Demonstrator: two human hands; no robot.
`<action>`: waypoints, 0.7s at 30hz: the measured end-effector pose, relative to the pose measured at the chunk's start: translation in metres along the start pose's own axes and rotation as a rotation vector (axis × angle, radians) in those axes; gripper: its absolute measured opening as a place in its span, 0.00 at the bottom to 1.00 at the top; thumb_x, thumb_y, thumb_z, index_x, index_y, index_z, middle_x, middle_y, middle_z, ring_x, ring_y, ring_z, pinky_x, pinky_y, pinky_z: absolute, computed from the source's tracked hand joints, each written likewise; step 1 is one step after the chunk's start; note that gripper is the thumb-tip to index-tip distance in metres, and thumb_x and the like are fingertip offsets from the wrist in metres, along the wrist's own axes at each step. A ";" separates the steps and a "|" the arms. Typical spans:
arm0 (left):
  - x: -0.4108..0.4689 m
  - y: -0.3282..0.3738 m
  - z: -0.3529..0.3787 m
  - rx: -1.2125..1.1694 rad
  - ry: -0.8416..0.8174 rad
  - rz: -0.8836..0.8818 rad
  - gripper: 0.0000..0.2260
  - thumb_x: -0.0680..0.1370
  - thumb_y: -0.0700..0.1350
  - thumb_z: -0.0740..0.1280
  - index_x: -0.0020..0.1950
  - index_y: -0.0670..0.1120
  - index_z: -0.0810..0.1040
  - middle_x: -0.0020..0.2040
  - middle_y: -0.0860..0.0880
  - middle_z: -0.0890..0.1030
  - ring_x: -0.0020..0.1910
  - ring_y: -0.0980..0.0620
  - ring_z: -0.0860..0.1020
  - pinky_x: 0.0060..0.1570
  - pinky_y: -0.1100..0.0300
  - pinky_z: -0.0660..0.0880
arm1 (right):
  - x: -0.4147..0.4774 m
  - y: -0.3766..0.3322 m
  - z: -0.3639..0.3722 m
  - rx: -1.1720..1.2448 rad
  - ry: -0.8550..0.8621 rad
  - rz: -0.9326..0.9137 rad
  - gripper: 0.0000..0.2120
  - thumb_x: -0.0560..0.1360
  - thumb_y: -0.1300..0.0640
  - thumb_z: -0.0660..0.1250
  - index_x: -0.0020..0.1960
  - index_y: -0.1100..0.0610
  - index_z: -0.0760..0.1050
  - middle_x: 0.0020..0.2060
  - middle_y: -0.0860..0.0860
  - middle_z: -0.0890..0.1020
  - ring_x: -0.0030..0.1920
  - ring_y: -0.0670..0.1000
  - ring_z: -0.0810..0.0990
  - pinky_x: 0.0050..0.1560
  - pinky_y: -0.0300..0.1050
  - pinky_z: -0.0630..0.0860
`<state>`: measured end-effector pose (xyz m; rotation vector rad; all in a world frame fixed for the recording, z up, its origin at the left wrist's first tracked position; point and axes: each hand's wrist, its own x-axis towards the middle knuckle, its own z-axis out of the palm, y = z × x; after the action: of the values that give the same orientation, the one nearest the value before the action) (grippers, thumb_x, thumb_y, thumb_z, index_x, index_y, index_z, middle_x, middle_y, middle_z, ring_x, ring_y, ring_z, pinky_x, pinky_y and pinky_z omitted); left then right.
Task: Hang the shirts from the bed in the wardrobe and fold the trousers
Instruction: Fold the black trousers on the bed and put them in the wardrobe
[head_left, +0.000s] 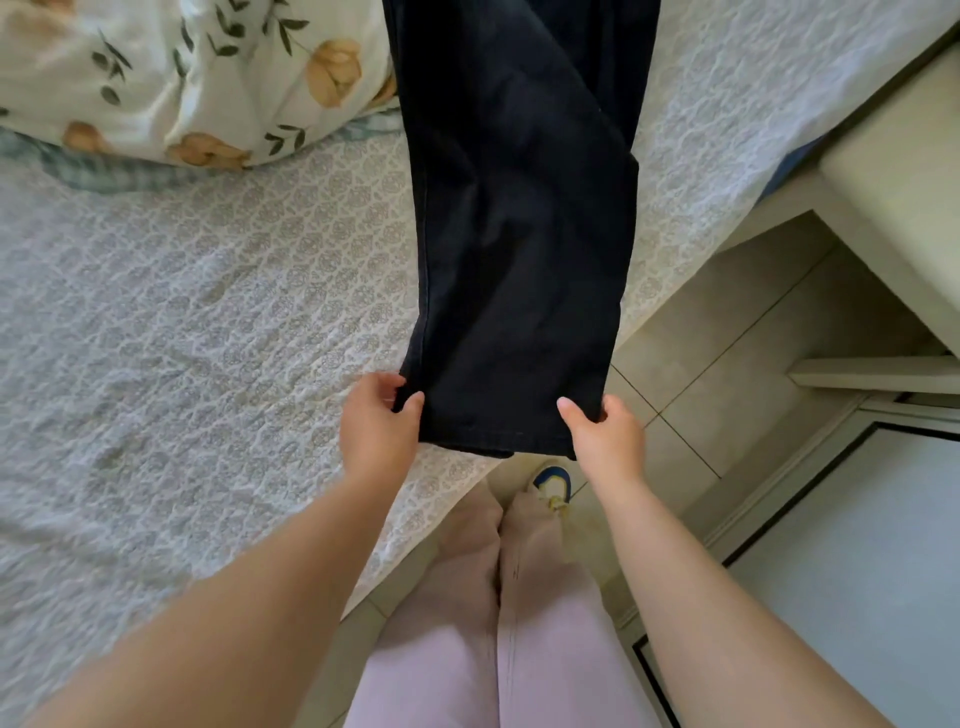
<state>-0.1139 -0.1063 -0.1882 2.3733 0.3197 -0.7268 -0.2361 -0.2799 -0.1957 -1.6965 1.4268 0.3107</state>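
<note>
Lengthwise, trousers (519, 234) run away — hems pinched by both hands.

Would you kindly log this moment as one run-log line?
left hand: pinches hem corner; right hand: pinches other corner; trousers: stretched over bed

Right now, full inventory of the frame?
trousers: 1, black, stretched over the bed, hem end at its near edge
bed cover: 1, white with grey pattern, left and centre
floral pillow: 1, white with yellow flowers, top left
checked cloth: 1, green and white, under the pillow
floor tiles: several, beige, right
furniture: 1, cream, upper right; type unclear
framed panel: 1, pale with dark frame, lower right
shoe: 1 visible, white, blue and yellow, below the hem
legs: 2, in pink, bottom centre
left hand: 1, grip on left hem corner
right hand: 1, grip on right hem corner
</note>
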 end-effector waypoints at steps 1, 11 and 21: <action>-0.001 -0.001 -0.003 0.032 -0.008 -0.010 0.08 0.77 0.48 0.68 0.52 0.55 0.71 0.42 0.61 0.75 0.41 0.62 0.75 0.36 0.62 0.71 | -0.001 -0.002 -0.002 -0.036 0.031 -0.009 0.12 0.74 0.48 0.68 0.45 0.57 0.74 0.43 0.49 0.76 0.44 0.52 0.76 0.40 0.45 0.72; 0.005 0.053 -0.045 -0.744 -0.413 -0.193 0.06 0.81 0.43 0.62 0.48 0.44 0.78 0.48 0.47 0.83 0.49 0.49 0.81 0.50 0.57 0.77 | -0.010 -0.057 -0.065 0.741 -0.221 0.031 0.04 0.77 0.58 0.64 0.47 0.50 0.75 0.43 0.44 0.83 0.43 0.44 0.82 0.39 0.40 0.78; 0.008 0.020 -0.010 -0.144 -0.387 -0.195 0.11 0.79 0.48 0.65 0.58 0.46 0.78 0.57 0.49 0.79 0.52 0.50 0.78 0.56 0.53 0.76 | 0.003 -0.021 -0.040 0.211 -0.271 0.326 0.10 0.74 0.53 0.69 0.53 0.54 0.73 0.38 0.48 0.77 0.33 0.48 0.71 0.30 0.40 0.67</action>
<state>-0.0951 -0.1148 -0.1760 2.0298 0.4229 -1.1898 -0.2298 -0.3119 -0.1651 -1.2006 1.4707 0.5284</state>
